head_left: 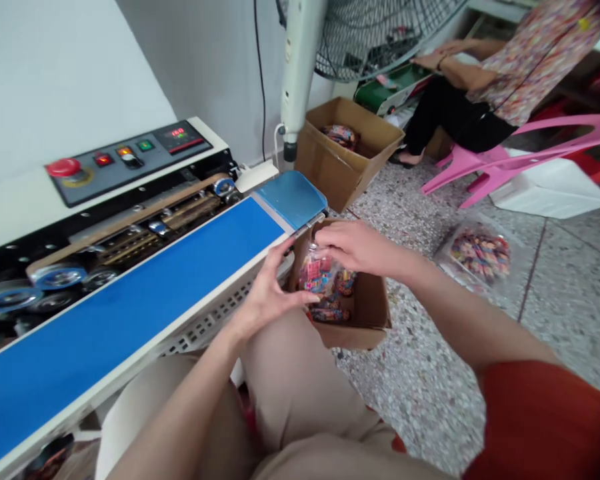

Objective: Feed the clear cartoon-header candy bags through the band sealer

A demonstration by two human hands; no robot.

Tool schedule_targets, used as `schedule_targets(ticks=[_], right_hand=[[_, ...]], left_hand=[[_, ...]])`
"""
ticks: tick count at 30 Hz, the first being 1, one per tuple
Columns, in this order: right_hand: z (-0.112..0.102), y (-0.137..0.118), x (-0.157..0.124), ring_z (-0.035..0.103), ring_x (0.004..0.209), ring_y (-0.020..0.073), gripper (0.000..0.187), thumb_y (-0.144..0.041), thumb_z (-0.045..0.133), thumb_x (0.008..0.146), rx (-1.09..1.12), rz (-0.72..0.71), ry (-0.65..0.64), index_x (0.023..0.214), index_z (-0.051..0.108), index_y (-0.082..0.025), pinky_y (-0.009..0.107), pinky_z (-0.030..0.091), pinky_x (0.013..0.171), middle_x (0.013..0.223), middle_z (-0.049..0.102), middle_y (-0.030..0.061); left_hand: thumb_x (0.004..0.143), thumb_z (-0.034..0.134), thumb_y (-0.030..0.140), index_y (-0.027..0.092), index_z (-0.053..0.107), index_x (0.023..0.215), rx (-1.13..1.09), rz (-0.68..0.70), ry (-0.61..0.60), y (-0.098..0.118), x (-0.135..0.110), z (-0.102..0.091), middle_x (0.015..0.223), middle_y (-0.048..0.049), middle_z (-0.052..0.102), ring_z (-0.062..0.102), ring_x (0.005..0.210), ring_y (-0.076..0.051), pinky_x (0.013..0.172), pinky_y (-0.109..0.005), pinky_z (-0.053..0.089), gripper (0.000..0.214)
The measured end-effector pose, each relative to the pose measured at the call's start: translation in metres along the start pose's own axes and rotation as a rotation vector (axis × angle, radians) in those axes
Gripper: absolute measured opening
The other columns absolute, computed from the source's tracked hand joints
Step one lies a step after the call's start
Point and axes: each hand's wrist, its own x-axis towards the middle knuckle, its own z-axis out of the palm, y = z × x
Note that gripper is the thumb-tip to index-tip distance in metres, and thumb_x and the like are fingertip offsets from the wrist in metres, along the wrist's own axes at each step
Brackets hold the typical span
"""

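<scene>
My right hand (347, 245) pinches the top edge of a clear plastic packet (317, 273) with bright pink and blue contents. The packet hangs over an open cardboard box (370, 300) beside my knee. Inside that box lie more colourful packets (330, 312). My left hand (270, 293) is open beside the packet, thumb and fingers spread wide, with its fingertips near the edge of the conveyor. Whether its thumb touches the packet I cannot tell.
A sealing machine with a blue conveyor belt (145, 300) and a red stop button (64, 168) stands at left. Behind are another cardboard box (325, 167) and a fan (380, 33). A co-worker sits near a pink chair (480, 167). A clear bag of colourful items (481, 255) lies on the floor.
</scene>
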Motion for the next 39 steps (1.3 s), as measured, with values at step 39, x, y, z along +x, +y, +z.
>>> schedule_targets(ticks=[39], right_hand=[[0.111,-0.079,0.12,0.047,0.061,0.0119,0.025,-0.042,0.052,0.089,0.44,0.32,0.838,0.076,0.053,-0.02,0.024,0.039,0.061,0.067,0.052,-0.0019]], left_hand=[[0.061,0.085,0.032,0.012,0.071,0.101,-0.68,-0.155,0.449,0.013,-0.014,-0.097,0.098,-0.0136,0.074,0.072,0.083,-0.027,0.084,-0.039,0.055,0.047]])
